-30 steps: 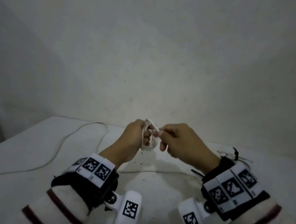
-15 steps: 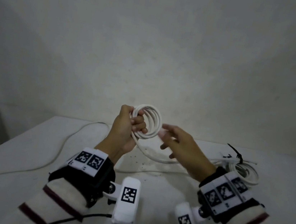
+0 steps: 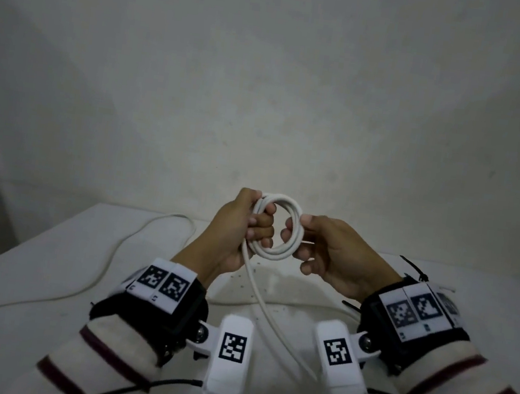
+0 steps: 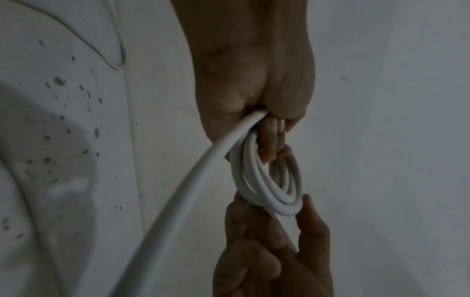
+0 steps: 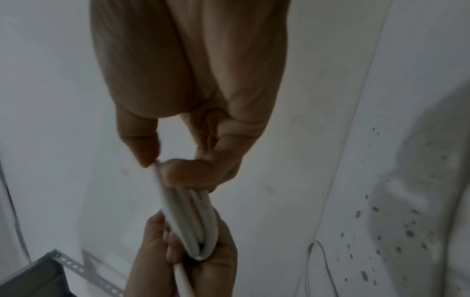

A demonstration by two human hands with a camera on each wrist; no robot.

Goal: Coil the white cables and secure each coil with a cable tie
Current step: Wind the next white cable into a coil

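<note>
A white cable coil (image 3: 281,229) of several loops is held up above the white table (image 3: 44,267). My left hand (image 3: 248,225) grips the coil's left side, fingers curled through the loops (image 4: 269,186). My right hand (image 3: 306,236) pinches the coil's right side between thumb and forefinger (image 5: 188,217). The cable's loose tail (image 3: 272,317) hangs from the left hand down toward me, between my wrists. A black cable tie (image 3: 414,270) lies on the table beyond my right wrist, partly hidden by it.
A second, thin white cable (image 3: 119,251) snakes across the table's left half to its left edge. A plain wall stands close behind the table. A grey perforated metal frame (image 5: 76,269) shows low at the left in the right wrist view.
The coil has grown from a small loop to several wider loops and was lifted higher. My right hand moved up from the loose cable and now pinches the coil's right side.
</note>
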